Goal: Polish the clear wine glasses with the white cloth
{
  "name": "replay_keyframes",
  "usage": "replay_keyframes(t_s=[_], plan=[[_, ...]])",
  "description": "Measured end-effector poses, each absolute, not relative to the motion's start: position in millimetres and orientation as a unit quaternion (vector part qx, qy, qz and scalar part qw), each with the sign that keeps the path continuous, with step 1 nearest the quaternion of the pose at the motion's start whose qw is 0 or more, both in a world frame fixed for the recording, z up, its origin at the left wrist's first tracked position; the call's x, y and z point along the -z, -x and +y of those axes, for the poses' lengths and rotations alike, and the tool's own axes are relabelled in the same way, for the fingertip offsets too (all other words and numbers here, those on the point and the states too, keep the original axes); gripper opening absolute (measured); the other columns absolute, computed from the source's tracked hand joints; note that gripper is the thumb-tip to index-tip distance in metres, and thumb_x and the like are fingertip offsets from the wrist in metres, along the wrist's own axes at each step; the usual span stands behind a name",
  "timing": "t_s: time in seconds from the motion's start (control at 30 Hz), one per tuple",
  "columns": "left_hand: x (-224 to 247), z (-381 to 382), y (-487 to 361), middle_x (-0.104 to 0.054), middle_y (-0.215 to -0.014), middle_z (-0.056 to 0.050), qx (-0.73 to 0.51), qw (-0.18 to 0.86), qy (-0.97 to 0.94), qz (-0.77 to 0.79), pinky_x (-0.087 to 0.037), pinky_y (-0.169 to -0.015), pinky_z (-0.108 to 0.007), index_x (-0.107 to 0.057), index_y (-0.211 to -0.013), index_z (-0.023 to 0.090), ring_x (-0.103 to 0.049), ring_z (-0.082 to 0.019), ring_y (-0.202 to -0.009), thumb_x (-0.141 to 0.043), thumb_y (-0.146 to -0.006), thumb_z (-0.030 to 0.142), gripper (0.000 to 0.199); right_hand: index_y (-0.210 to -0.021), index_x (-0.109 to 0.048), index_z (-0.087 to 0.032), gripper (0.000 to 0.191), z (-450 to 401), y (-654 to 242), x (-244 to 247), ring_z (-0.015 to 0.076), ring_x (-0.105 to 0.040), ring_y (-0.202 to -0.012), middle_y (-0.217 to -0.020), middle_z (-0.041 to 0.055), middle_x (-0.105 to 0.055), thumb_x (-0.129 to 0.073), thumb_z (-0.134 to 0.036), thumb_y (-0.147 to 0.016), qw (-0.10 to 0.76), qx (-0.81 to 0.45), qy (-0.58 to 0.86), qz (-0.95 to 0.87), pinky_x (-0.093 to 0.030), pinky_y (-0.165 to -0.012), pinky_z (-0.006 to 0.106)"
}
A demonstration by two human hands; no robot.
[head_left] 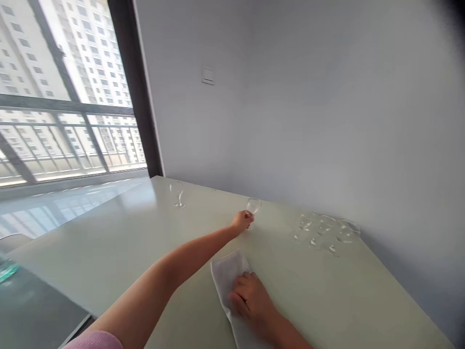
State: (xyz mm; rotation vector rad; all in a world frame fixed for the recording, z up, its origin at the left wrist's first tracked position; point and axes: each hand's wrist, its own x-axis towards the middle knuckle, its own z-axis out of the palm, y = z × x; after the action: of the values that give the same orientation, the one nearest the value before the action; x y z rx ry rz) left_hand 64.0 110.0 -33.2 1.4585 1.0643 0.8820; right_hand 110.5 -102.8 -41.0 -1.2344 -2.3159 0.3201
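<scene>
My left hand (242, 222) reaches out over the table, its fingers closed around the stem of a clear wine glass (254, 204). The glass is upright near the wall; the fingers partly hide its lower part. Closer to me, a folded white cloth (227, 271) lies flat on the table. On top of it rests my right hand (254, 296), fingers curled down against the fabric and slightly blurred.
Several clear stemmed glasses (327, 225) stand grouped on the right of the pale glossy table (174, 247), by the wall. Another stemmed glass (179, 198) is at the far left. A greenish glass object (7, 270) shows at the left edge, below the tabletop.
</scene>
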Motion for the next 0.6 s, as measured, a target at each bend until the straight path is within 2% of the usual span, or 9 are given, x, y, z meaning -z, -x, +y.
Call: replay_keyframes(t_s=[0.13,0.33,0.6], plan=[[37,113,35,-0.051,-0.06,0.004,-0.419,0.499,-0.582,0.486,-0.038,-0.046,-0.018,-0.058,-0.079,0.016,-0.042,-0.003,-0.042,-0.062,-0.066,0.023,0.015,-0.055,-0.043,-0.016,0.047,-101,-111,50,0.0127,-0.04,-0.064,-0.062,0.0001,-0.048,-0.028,-0.044,-0.09,0.262,-0.121,0.436,-0.852,-0.026,-0.062,0.028],[40,114,162,-0.055,-0.064,0.002,-0.477,0.443,-0.514,0.559,-0.035,-0.043,-0.018,-0.054,-0.079,0.015,-0.041,-0.004,-0.041,-0.063,-0.064,0.03,0.022,-0.055,-0.04,-0.017,0.045,-100,-113,56,0.0123,-0.04,-0.061,-0.059,-0.0004,-0.045,-0.03,-0.042,-0.09,0.27,-0.127,0.422,-0.856,-0.027,-0.061,0.027],[22,128,213,-0.056,-0.067,0.0,-0.504,0.397,-0.464,0.611,-0.036,-0.047,-0.02,-0.056,-0.079,0.015,-0.045,-0.006,-0.048,-0.066,-0.06,0.032,0.027,-0.054,-0.039,-0.017,0.045,-99,-114,55,0.0118,-0.04,-0.061,-0.059,-0.0007,-0.045,-0.03,-0.042,-0.09,0.26,-0.13,0.423,-0.858,-0.028,-0.061,0.026]])
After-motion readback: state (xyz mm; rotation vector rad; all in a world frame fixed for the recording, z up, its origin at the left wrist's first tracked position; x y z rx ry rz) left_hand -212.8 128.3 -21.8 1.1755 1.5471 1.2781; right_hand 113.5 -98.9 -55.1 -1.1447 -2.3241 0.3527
